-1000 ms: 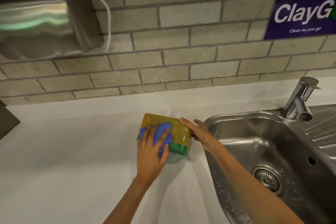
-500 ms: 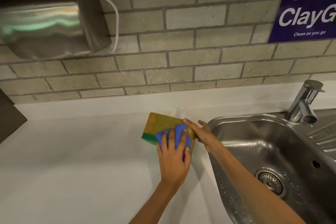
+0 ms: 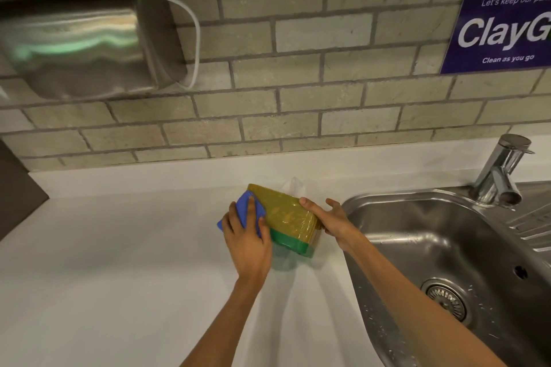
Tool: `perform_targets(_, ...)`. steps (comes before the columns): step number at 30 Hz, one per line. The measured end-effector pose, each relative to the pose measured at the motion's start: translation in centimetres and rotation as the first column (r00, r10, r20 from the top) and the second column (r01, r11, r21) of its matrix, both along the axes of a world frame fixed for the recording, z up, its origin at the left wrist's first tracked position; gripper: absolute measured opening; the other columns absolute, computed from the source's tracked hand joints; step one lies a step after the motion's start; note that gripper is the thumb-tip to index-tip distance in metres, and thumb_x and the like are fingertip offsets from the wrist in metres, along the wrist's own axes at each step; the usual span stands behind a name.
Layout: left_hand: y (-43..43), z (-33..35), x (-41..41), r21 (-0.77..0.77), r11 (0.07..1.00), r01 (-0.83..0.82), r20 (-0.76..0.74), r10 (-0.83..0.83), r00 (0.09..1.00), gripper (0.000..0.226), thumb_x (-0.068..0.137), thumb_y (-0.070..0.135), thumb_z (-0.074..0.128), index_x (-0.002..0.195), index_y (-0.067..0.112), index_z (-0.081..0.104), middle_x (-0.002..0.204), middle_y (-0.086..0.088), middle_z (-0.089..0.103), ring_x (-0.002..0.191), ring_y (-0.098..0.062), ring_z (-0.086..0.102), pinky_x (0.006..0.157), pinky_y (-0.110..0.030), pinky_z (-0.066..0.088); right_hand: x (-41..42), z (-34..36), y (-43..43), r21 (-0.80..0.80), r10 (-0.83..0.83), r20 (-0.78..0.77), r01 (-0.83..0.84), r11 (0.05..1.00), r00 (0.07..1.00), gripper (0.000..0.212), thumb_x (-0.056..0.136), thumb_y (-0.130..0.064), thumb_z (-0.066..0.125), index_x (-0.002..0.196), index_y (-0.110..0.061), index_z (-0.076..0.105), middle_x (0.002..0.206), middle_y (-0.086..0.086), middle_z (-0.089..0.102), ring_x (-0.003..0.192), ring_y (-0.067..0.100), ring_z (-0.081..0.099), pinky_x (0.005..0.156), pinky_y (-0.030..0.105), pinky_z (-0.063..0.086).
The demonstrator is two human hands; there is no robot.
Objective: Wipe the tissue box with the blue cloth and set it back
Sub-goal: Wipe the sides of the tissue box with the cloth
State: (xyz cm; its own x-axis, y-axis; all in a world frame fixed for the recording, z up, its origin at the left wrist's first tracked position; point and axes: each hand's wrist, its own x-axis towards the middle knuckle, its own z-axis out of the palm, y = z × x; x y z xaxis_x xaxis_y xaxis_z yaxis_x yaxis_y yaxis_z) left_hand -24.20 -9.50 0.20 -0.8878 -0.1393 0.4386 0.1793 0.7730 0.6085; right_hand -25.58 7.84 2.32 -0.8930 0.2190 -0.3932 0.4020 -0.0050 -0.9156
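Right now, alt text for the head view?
Left hand presses a blue cloth against the left end of a yellow-green tissue box, tilted and steadied by the right hand, on a white counter beside a steel sink.

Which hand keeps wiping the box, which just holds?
Left hand wipes: it presses the cloth on the box. Right hand grips the box's sink-side end.

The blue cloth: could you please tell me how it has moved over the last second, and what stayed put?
The left hand swept the blue cloth from the tissue box's left side to its right, then back to the left end. The right hand kept gripping the box's right end, tilted above the counter by the sink.
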Motion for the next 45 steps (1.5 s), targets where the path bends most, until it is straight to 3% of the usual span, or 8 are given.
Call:
perform_targets(4,1.8,-0.2,2.3,-0.176,0.977,0.120,-0.027,-0.127,0.992,0.049,0.088,0.028,0.036,0.131,0.013,0.054,0.129,-0.025,0.055,0.116,-0.046,0.051,0.093,-0.053,0.049,-0.2,-0.1,-0.2,-0.010,-0.032,-0.002,0.032,0.999,0.999,0.110,0.063,-0.059,0.072,0.148,-0.019,0.015,0.142,0.011,0.045,0.126,0.026,0.048,0.102,0.037,0.039)
perform_targets(11,2.0,-2.8,4.3,-0.480,0.807,0.344,-0.090,-0.435,0.896,0.048,0.088,0.033,0.040,0.136,0.024,0.037,0.134,-0.018,0.056,0.128,-0.032,0.034,0.093,-0.055,0.047,0.0,-0.1,-0.3,-0.010,-0.034,0.005,0.034,0.999,0.999,0.113,0.062,-0.060,0.072,0.149,-0.018,0.013,0.145,0.011,0.042,0.128,0.026,0.045,0.104,0.036,0.038)
perform_targets(16,2.1,-1.5,4.5,-0.054,0.971,0.233,0.031,-0.232,0.972,0.052,0.097,0.044,0.018,0.140,0.019,0.033,0.140,-0.027,0.043,0.128,-0.045,0.041,0.090,-0.053,0.053,0.2,0.5,-1.4,0.037,-0.031,-0.035,0.032,0.999,0.999,0.115,0.061,-0.057,0.076,0.148,-0.021,0.009,0.147,0.011,0.039,0.130,0.027,0.043,0.095,0.029,0.038)
perform_targets(22,3.6,-1.3,4.1,0.078,0.987,0.143,-0.012,-0.142,0.990,0.054,0.094,0.018,0.046,0.145,0.022,0.027,0.144,-0.024,0.035,0.129,-0.040,0.036,0.092,-0.049,0.052,0.9,1.2,-3.3,0.116,-0.109,-0.144,0.126,0.985,0.984,0.118,0.056,-0.054,0.080,0.147,-0.030,0.009,0.145,0.015,0.036,0.129,0.030,0.044,0.104,0.038,0.043)
perform_targets(31,2.2,-0.4,3.0,0.609,0.788,-0.085,0.272,-0.107,0.956,0.058,0.095,0.037,0.042,0.148,0.025,0.019,0.142,-0.013,0.037,0.127,-0.029,0.043,0.102,-0.033,0.040,5.4,0.1,-6.8,0.339,0.079,-0.383,0.061,0.939,0.920,0.066,0.090,-0.045,0.048,0.146,-0.018,0.024,0.144,0.008,0.020,0.134,0.025,0.033,0.107,0.023,0.035)
perform_targets(35,1.0,-0.8,2.8,0.657,0.737,-0.158,0.382,-0.146,0.913,0.071,0.086,0.047,0.054,0.146,0.024,0.023,0.141,-0.015,0.042,0.124,-0.034,0.048,0.103,-0.049,0.043,6.8,0.0,-8.2,0.354,0.130,-0.420,0.030,0.935,0.898,0.068,0.091,-0.042,0.047,0.148,-0.018,0.019,0.147,0.007,0.015,0.138,0.022,0.029,0.111,0.035,0.037)
perform_targets(42,-0.1,-0.4,2.6,0.695,0.659,-0.287,0.394,-0.015,0.919,0.053,0.090,0.031,0.055,0.138,0.017,0.038,0.127,-0.017,0.056,0.109,-0.034,0.057,0.090,-0.038,0.046,9.1,-1.3,-10.3,0.283,0.134,-0.468,0.004,0.959,0.874,0.106,0.064,-0.085,0.032,0.147,-0.020,0.019,0.147,0.006,0.018,0.138,0.016,0.028,0.109,0.032,0.040)
perform_targets(45,0.0,-0.1,2.5,0.733,0.597,-0.325,0.404,0.003,0.915,0.058,0.088,0.027,0.058,0.140,0.015,0.035,0.131,-0.021,0.052,0.113,-0.038,0.055,0.096,-0.042,0.047,9.8,-2.0,-11.2,0.264,0.129,-0.486,0.005,0.964,0.864,0.093,0.070,-0.080,0.036,0.144,-0.028,0.016,0.148,0.005,0.017,0.138,0.015,0.028,0.109,0.026,0.038)
